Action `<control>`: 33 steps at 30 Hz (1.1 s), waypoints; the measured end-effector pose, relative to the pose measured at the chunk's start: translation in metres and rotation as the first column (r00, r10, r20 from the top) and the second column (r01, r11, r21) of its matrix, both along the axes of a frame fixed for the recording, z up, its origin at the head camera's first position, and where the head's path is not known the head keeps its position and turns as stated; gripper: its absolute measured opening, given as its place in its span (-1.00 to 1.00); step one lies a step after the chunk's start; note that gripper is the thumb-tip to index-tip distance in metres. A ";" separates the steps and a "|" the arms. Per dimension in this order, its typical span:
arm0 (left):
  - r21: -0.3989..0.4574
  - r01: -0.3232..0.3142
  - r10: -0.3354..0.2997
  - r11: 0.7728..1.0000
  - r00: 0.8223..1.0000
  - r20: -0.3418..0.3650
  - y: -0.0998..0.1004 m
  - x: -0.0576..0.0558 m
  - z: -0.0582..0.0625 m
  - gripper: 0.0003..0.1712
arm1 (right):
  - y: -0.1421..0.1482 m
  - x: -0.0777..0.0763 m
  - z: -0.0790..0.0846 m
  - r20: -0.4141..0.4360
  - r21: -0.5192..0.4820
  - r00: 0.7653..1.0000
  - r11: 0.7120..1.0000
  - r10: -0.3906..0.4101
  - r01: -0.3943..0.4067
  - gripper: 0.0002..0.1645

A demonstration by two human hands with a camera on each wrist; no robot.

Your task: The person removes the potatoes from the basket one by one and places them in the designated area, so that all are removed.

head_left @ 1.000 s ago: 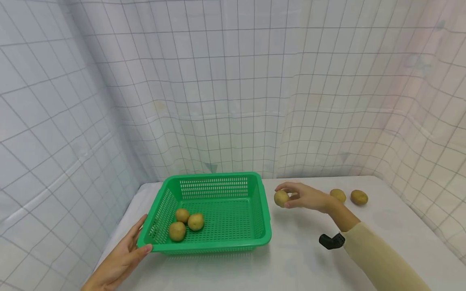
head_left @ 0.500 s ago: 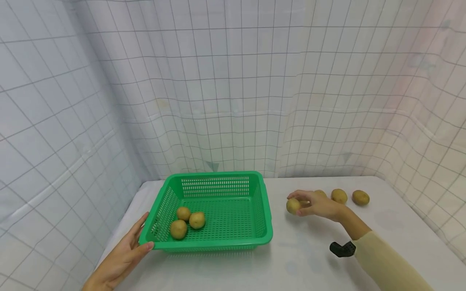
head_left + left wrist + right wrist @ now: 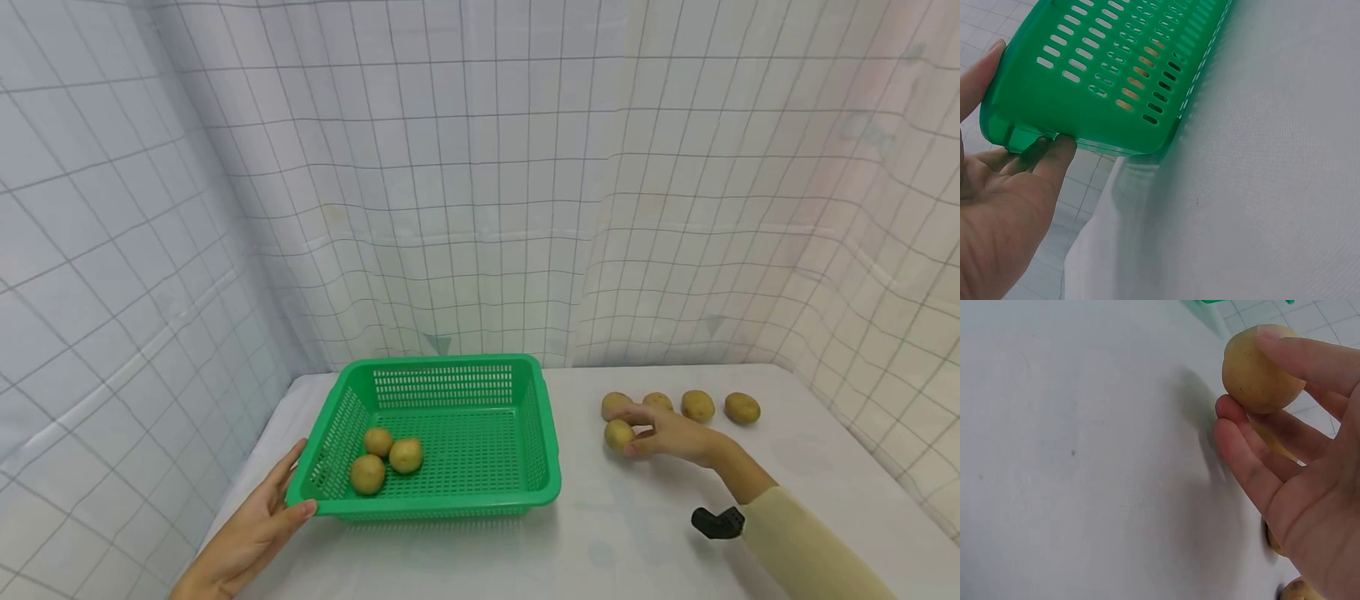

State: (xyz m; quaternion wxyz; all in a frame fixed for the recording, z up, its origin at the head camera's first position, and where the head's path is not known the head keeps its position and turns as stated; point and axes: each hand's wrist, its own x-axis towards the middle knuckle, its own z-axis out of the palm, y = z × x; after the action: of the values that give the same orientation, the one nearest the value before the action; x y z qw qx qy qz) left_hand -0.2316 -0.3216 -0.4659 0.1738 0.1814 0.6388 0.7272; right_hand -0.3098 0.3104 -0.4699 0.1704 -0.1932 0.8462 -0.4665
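My left hand [image 3: 251, 529] grips the near left corner of a green slotted basket [image 3: 442, 504]. Its thumb lies on the rim and its fingers bend beneath the rim outside, as the left wrist view shows. Three round potatoes [image 3: 367, 474] lie in the basket's left part. To the right of the basket, my right hand [image 3: 671, 433] pinches a yellowish potato [image 3: 619, 436] between thumb and fingers, low over the white table. In the right wrist view the thumb presses on top of this potato [image 3: 1257, 378]. Just behind it lies another potato [image 3: 616, 405], partly covered by the fingers.
Further right along the back of the table [image 3: 600, 550] lie three more potatoes [image 3: 698, 406] in a row. White grid-patterned curtains [image 3: 480, 183] hang behind and at both sides. A black device [image 3: 717, 523] sits at my right wrist.
My right hand has moved right and nearer, away from the basket, with a potato between its fingers. A potato behind the hand has come into view. The left hand and basket stay almost still.
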 end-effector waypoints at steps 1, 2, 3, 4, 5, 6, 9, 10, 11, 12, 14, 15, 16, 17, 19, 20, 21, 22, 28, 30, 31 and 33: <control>-0.002 -0.001 0.001 1.000 1.000 0.000 0.000 0.000 0.000 0.02 | 0.001 0.000 -0.001 0.001 0.002 1.000 1.000 -0.004 0.004 -0.28; -0.004 -0.002 0.002 1.000 1.000 0.000 0.000 0.000 0.000 0.02 | 0.002 0.000 -0.002 0.000 0.010 1.000 1.000 -0.010 0.010 -0.29; -0.004 -0.002 0.002 1.000 1.000 0.001 0.000 0.000 0.000 0.02 | 0.002 0.000 -0.004 0.003 0.012 1.000 1.000 -0.014 0.014 -0.30; -0.007 -0.002 0.002 1.000 1.000 0.000 0.000 0.000 0.001 0.02 | 0.003 0.000 -0.005 0.005 0.017 1.000 1.000 -0.021 0.020 -0.31; -0.006 -0.001 0.001 1.000 1.000 0.002 0.000 0.000 0.001 0.02 | 0.003 0.000 -0.006 0.004 0.027 1.000 0.999 -0.028 0.028 -0.32; -0.005 0.000 0.000 1.000 1.000 0.003 0.000 0.000 0.001 0.02 | 0.003 0.000 -0.007 0.003 0.035 0.999 0.999 -0.033 0.033 -0.33; 0.005 0.008 -0.008 1.000 1.000 0.004 0.000 0.000 0.000 0.02 | 0.003 -0.001 -0.009 -0.009 0.070 0.999 0.996 -0.049 0.049 -0.35; 0.009 0.011 -0.011 1.000 1.000 0.003 0.000 0.000 0.000 0.02 | 0.002 -0.002 -0.009 -0.016 0.083 0.998 0.995 -0.053 0.054 -0.35; 0.014 0.014 -0.014 1.000 1.000 0.003 -0.001 0.000 0.000 0.02 | 0.002 -0.002 -0.010 -0.024 0.093 0.998 0.994 -0.053 0.055 -0.35; 0.017 0.016 -0.016 1.000 1.000 0.002 -0.001 0.000 0.000 0.02 | 0.001 -0.003 -0.010 -0.029 0.095 0.998 0.994 -0.049 0.052 -0.36; 0.019 0.015 -0.015 1.000 1.000 0.001 -0.001 0.000 -0.001 0.02 | 0.000 -0.004 -0.011 -0.050 0.106 0.998 0.994 -0.031 0.037 -0.35; 0.018 0.014 -0.014 1.000 1.000 0.000 -0.001 0.000 -0.001 0.02 | 0.000 -0.004 -0.011 -0.057 0.112 0.998 0.993 -0.024 0.030 -0.35; 0.016 0.013 -0.013 1.000 1.000 -0.001 -0.001 0.000 -0.001 0.01 | -0.001 -0.004 -0.010 -0.064 0.120 0.998 0.993 -0.017 0.024 -0.35; 0.015 0.012 -0.012 1.000 1.000 -0.002 0.000 0.000 -0.001 0.01 | -0.002 -0.004 -0.010 -0.072 0.128 0.997 0.992 -0.007 0.016 -0.35; 0.017 0.011 -0.011 1.000 1.000 -0.003 0.000 0.001 -0.001 0.01 | -0.003 -0.004 -0.009 -0.086 0.145 0.996 0.989 0.009 0.004 -0.34; 0.019 0.011 -0.011 1.000 1.000 -0.004 0.000 0.001 0.000 0.01 | -0.004 -0.003 -0.008 -0.090 0.152 0.996 0.988 0.014 0.000 -0.34; 0.022 0.012 -0.012 1.000 1.000 -0.005 0.000 0.001 0.000 0.01 | -0.004 -0.003 -0.007 -0.090 0.158 0.996 0.987 0.011 0.003 -0.34; 0.025 0.014 -0.014 1.000 1.000 -0.006 0.000 0.001 0.000 0.01 | -0.004 -0.003 -0.006 -0.093 0.162 0.996 0.987 0.012 0.003 -0.34; 0.034 0.022 -0.022 0.999 1.000 -0.005 0.000 0.001 0.000 0.00 | -0.002 -0.001 -0.005 -0.098 0.160 0.995 0.987 0.002 0.014 -0.34; 0.034 0.021 -0.021 0.999 1.000 -0.003 0.000 0.000 -0.001 0.00 | 0.000 -0.001 -0.007 -0.107 0.165 0.994 0.986 0.000 0.017 -0.33; 0.033 0.021 -0.021 0.999 1.000 -0.003 0.000 0.000 -0.001 0.00 | 0.001 -0.001 -0.007 -0.108 0.166 0.994 0.986 -0.002 0.020 -0.33; 0.029 0.018 -0.017 0.999 1.000 -0.004 -0.001 0.000 -0.002 0.00 | 0.002 -0.002 -0.008 -0.111 0.170 0.994 0.985 -0.003 0.022 -0.33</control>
State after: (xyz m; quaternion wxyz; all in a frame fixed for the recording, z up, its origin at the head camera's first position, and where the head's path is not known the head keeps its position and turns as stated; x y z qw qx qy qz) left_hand -0.2317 -0.3223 -0.4676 0.1762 0.1910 0.6270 0.7344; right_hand -0.3114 0.3121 -0.4782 0.1365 -0.1979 0.8924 -0.3819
